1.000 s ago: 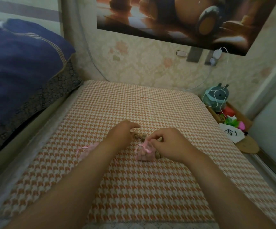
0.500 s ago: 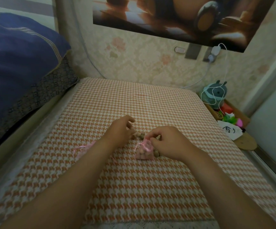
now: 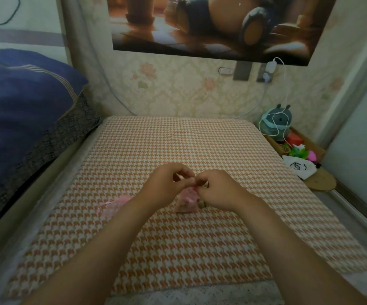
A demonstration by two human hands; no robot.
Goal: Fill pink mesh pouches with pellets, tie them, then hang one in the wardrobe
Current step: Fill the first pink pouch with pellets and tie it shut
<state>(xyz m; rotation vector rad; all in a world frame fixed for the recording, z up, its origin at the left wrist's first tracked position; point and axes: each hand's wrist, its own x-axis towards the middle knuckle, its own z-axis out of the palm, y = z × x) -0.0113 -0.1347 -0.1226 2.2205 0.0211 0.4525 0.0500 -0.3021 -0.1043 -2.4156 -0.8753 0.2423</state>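
A pink mesh pouch (image 3: 187,202) filled with brown pellets stands on the orange houndstooth cloth (image 3: 178,238), in the middle. My left hand (image 3: 167,186) and my right hand (image 3: 217,190) meet just above it, fingers pinched at its neck, where the pink ribbon is; the ribbon itself is mostly hidden by my fingers. A few loose brown pellets (image 3: 202,204) lie beside the pouch under my right hand. A second pink mesh pouch (image 3: 116,204) lies flat to the left, partly behind my left forearm.
The cloth covers a low table against a floral wall. A dark blue duvet (image 3: 24,111) lies on the bed at left. At right a wooden box (image 3: 305,146) holds a plush toy (image 3: 277,122), with a white cable and small items around it.
My left hand has moved right from the loose pellets to join my right hand above the filled pouch. Both hands now pinch at its neck.
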